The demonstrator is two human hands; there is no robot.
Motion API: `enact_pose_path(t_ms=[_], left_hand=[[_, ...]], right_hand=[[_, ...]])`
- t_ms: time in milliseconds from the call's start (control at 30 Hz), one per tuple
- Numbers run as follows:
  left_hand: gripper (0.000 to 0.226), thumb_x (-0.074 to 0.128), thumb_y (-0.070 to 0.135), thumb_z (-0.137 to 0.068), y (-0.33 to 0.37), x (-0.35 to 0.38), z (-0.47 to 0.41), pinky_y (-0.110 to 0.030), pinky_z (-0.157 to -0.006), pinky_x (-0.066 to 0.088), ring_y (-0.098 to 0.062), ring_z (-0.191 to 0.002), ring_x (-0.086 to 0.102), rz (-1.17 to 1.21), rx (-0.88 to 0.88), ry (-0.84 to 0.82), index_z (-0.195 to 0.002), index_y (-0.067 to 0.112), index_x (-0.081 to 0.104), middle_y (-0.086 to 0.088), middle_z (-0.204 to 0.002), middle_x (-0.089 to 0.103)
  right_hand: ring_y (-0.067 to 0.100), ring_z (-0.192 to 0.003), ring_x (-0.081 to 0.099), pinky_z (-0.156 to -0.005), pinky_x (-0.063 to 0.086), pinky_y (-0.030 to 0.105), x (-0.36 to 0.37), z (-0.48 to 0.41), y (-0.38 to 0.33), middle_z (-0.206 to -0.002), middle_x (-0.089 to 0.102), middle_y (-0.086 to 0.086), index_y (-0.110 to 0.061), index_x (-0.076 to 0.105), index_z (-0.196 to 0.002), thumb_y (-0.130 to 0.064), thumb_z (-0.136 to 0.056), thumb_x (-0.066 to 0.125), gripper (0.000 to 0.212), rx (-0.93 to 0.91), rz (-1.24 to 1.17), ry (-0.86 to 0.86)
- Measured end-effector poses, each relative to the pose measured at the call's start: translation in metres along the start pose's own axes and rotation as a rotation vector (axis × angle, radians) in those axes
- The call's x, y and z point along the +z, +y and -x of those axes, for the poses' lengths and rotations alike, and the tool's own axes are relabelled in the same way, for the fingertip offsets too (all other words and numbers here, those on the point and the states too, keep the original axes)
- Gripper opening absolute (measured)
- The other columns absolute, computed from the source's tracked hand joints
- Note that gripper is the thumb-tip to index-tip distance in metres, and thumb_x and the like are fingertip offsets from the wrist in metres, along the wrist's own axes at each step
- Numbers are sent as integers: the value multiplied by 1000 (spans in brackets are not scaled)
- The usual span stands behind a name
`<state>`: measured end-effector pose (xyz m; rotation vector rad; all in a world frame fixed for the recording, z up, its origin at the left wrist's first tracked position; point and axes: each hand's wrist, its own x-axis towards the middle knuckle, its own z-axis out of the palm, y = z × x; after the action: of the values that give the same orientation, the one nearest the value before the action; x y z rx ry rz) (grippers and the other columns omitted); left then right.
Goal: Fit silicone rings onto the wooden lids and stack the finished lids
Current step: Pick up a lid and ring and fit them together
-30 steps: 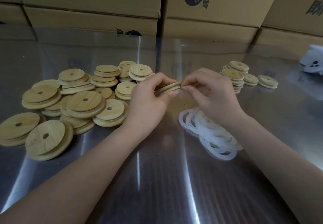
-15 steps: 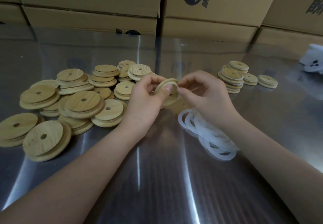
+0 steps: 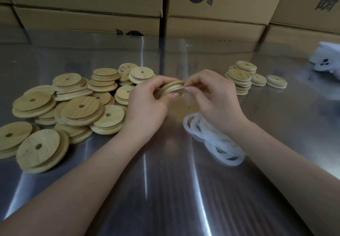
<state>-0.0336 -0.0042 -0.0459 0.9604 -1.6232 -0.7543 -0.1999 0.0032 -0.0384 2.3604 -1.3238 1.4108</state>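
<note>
While the left hand [image 3: 147,105] gripped the wooden lid [image 3: 168,87], the right hand [image 3: 215,99] pinched its silicone ring [image 3: 177,89] at three o'clock; overstretched, it could have sprung off.

Both bare arms reach forward and come together in the middle. The left hand [image 3: 147,105] curls round a wooden lid [image 3: 170,87], with its thumb pressed on the near side and its fingers behind. The right hand [image 3: 215,103] is just beside it, knuckles up. Its thumb and first finger seem to pinch the thin silicone ring [image 3: 178,89] at the lid's edge, but this is too small to see well.
</note>
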Motion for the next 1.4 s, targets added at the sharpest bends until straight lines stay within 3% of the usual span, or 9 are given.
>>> enact_pose_path(t_ms=[333, 467, 700, 867, 1000, 1100, 1233, 1400], left_hand=[[26, 73, 6, -83, 0, 0, -2, -24, -85, 52, 0, -89, 64, -98, 63, 5, -98, 27, 73, 18, -87, 69], [25, 72, 5, -83, -3, -2, 0, -32, -87, 52, -7, -93, 64, -143, 124, -2, -103, 19, 73, 8, -94, 70], [23, 70, 9, -84, -10, 2, 2, -20, -82, 49, 0, -89, 62, -102, 92, 2, -98, 27, 68, 18, -88, 66], [25, 67, 14, -84, -10, 3, 2, -31, -86, 53, -10, -93, 65, 61, 10, 28, -91, 36, 61, 14, -90, 67], [25, 68, 6, -88, -9, 4, 3, -28, -83, 53, -9, -93, 66, 176, -79, 10, -92, 29, 60, 8, -93, 68], [21, 70, 6, -87, -7, 4, 4, -26, -80, 56, -12, -93, 68, 206, -125, -24, -100, 20, 63, 1, -98, 70], [24, 73, 7, -84, -3, 3, 4, -18, -77, 55, -6, -89, 68, 162, -133, -46, -106, 17, 68, 6, -97, 71], [27, 74, 4, -83, -1, 3, 2, -34, -88, 56, -11, -93, 69, 109, -96, -18, -97, 27, 69, 7, -95, 72]], right_hand=[[12, -71, 52, -67, 41, 17, -1, -2, 1, -76, 61, 5, -2, 64, -81, 5, -83, 66, 8, 33, 18, 1], [9, -72, 50, -68, 37, 11, -1, -2, 2, -77, 58, 0, -3, 64, -81, 5, -82, 66, 8, -1, 53, -32], [13, -77, 59, -71, 49, 25, -6, -3, 4, -82, 64, 1, -5, 68, -86, -3, -87, 68, 2, 47, -33, -110], [14, -80, 64, -74, 54, 31, -4, -2, 3, -85, 68, 2, -5, 69, -91, -5, -88, 69, 3, 129, -124, -106], [13, -80, 65, -75, 54, 28, -3, -1, 2, -85, 69, 2, -5, 70, -90, -7, -87, 71, 4, 221, -211, -95], [15, -79, 64, -73, 53, 27, -1, 0, 0, -83, 68, 3, -4, 70, -86, -5, -86, 72, 2, 182, -185, -69], [17, -77, 61, -69, 50, 30, 0, 0, 0, -80, 65, 4, -2, 71, -83, -4, -86, 71, 3, 51, -84, -76], [14, -75, 57, -70, 46, 25, 0, -1, 1, -78, 61, 0, -1, 69, -82, -1, -85, 70, 3, 7, -32, -42]])
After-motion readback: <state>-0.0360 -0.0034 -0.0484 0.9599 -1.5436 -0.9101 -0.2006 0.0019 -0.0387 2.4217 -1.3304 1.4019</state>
